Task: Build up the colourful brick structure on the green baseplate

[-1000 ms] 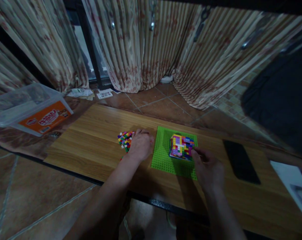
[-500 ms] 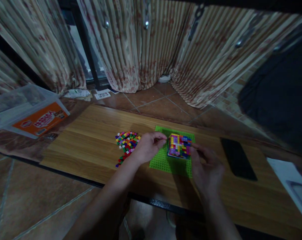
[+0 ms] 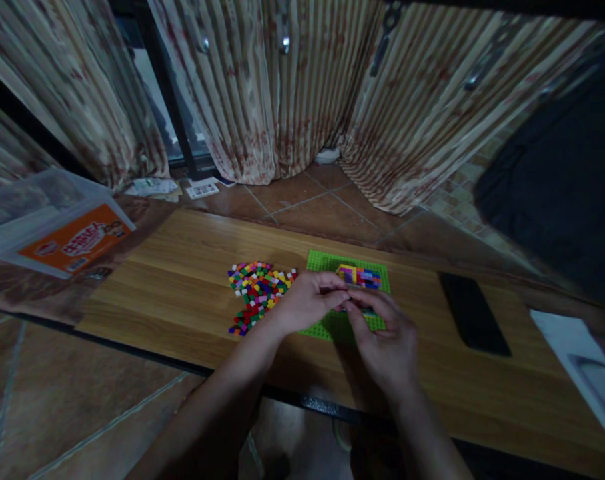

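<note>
Over the green baseplate (image 3: pixel 322 260), my left hand (image 3: pixel 312 300) and my right hand (image 3: pixel 385 330) meet at their fingertips. Both are pinched closed, and whatever lies between the fingers is too small to make out. Behind them a block of multicoloured building bricks (image 3: pixel 367 277) stands on the baseplate, its front part hidden by the hands. Just left of my left hand lies a pile of small loose bricks (image 3: pixel 257 287) in many colours.
The wooden table (image 3: pixel 157 280) carries a flat black phone-like slab (image 3: pixel 472 313) at right, and a white sheet-like item (image 3: pixel 577 353) beyond it. A clear plastic box (image 3: pixel 77 240) with an orange label stands at far left. Striped curtains (image 3: pixel 312 93) hang behind.
My right hand has moved left from the brick block's right side to meet my left hand's fingertips. My left hand has shifted slightly right. The hands now cover the block's front.
</note>
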Action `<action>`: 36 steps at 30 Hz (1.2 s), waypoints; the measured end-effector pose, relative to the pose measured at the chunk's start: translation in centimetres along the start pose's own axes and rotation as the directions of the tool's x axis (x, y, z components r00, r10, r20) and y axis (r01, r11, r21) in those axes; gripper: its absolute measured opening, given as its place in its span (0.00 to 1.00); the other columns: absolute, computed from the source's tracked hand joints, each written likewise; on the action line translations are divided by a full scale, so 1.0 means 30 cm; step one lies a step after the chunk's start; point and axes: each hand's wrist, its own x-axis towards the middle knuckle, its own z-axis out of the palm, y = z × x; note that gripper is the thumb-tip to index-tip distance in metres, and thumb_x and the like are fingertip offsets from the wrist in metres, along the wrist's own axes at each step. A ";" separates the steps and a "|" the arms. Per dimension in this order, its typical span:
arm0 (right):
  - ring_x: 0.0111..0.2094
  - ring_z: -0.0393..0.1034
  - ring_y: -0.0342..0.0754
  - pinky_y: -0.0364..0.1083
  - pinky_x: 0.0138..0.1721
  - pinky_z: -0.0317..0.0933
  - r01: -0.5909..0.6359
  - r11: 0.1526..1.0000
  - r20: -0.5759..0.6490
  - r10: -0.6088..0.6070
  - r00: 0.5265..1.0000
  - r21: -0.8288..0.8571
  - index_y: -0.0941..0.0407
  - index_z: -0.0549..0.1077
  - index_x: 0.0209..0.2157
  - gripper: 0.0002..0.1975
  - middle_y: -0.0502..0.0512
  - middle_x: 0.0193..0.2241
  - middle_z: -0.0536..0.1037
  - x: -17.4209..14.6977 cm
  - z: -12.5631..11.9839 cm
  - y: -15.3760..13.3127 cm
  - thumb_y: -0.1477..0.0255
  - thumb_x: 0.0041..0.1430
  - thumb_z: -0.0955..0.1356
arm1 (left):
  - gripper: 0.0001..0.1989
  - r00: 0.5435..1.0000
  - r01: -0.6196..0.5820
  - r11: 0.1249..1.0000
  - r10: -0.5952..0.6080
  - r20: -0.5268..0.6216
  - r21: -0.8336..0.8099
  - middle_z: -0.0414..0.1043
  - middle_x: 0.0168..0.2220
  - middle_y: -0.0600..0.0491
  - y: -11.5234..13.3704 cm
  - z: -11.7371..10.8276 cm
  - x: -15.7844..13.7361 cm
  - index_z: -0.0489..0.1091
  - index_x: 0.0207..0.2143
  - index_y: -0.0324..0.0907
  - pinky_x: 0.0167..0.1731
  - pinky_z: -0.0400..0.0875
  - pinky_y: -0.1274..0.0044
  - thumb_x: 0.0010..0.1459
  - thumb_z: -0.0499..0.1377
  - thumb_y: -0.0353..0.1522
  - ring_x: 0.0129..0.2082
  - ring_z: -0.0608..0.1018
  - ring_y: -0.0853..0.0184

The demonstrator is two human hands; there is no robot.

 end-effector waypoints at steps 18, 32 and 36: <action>0.38 0.73 0.47 0.48 0.43 0.67 -0.002 0.999 0.009 0.003 1.000 -0.041 0.52 0.76 0.38 0.07 0.51 0.37 0.78 -0.003 0.010 0.024 0.70 0.60 0.67 | 0.04 0.999 -0.033 0.999 0.033 0.010 -0.023 0.72 0.25 0.56 -0.010 0.001 0.006 0.74 0.30 0.36 0.31 0.66 0.81 0.55 0.59 0.27 0.25 0.72 0.74; 0.37 0.74 0.46 0.47 0.41 0.67 -0.009 0.998 0.005 0.009 1.000 -0.061 0.53 0.76 0.38 0.06 0.51 0.36 0.79 0.000 0.008 0.015 0.70 0.60 0.67 | 0.04 1.000 -0.017 0.999 0.017 0.008 -0.028 0.73 0.26 0.55 0.000 -0.001 0.003 0.74 0.32 0.36 0.31 0.67 0.81 0.54 0.59 0.27 0.25 0.72 0.74; 0.35 0.73 0.45 0.46 0.39 0.67 -0.015 0.997 -0.001 0.015 1.000 -0.069 0.53 0.76 0.36 0.04 0.49 0.33 0.78 0.002 0.006 0.012 0.70 0.59 0.68 | 0.04 0.999 -0.037 0.998 0.037 0.010 -0.041 0.72 0.25 0.56 0.000 -0.002 0.004 0.74 0.32 0.36 0.31 0.66 0.81 0.54 0.60 0.27 0.25 0.72 0.75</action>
